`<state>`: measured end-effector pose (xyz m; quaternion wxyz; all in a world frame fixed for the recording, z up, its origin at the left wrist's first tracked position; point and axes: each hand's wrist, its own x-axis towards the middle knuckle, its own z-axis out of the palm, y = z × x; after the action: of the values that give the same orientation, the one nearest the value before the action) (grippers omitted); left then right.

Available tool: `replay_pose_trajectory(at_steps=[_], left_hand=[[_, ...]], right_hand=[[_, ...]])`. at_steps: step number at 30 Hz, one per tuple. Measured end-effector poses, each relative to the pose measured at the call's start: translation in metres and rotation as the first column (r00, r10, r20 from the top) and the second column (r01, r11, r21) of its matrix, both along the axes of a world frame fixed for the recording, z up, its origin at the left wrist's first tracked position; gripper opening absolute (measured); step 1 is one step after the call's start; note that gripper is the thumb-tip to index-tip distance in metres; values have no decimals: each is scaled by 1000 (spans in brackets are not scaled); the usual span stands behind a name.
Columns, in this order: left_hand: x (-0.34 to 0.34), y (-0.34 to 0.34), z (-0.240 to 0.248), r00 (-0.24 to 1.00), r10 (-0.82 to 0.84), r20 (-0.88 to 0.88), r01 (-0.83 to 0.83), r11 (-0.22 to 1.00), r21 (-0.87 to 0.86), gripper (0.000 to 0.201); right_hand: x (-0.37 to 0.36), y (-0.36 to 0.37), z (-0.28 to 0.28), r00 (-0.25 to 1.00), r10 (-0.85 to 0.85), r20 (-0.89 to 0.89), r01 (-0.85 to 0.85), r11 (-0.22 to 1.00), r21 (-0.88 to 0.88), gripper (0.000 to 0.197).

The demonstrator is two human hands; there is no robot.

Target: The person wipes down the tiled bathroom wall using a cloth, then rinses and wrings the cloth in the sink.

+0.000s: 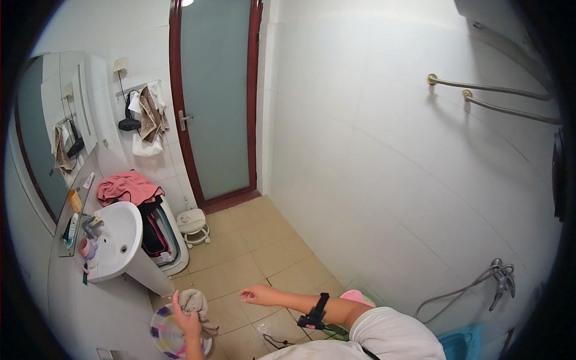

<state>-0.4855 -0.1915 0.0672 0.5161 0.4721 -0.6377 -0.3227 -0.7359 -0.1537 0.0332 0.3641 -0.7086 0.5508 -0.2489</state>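
Observation:
My left hand (189, 324) is at the lower left, thumb up, with its fingers closed on a beige-grey cloth (194, 302). Bunched at the top, the cloth hangs over the right side of a round basin (161, 329) patterned in white, purple and yellow. The basin stands on the floor below, partly covered by my hand and the cloth. My right hand (259, 294) is held out over the floor tiles, its fingers curled in, and nothing shows in them. A black strap with a small device (313, 317) sits on my right forearm.
Left of me stands a white pedestal washbasin (133, 240); behind it, a washing machine (175, 240) carries a pink towel (129, 187). A small white stool (192, 223) is near the frosted door (219, 108). A shower hose (447, 303) and blue tub (462, 343) are on the right.

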Motion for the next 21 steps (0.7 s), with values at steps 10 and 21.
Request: replay_pose_trajectory(at_steps=[10, 21], left_hand=[[-36, -115, 20, 659, -91, -746, 338, 922, 186, 66], [36, -194, -27, 504, 172, -846, 353, 853, 384, 65]], right_hand=[[70, -140, -35, 954, 270, 131, -272, 962, -2, 65], [96, -265, 11, 888, -40, 458, -119, 943, 312, 22]])
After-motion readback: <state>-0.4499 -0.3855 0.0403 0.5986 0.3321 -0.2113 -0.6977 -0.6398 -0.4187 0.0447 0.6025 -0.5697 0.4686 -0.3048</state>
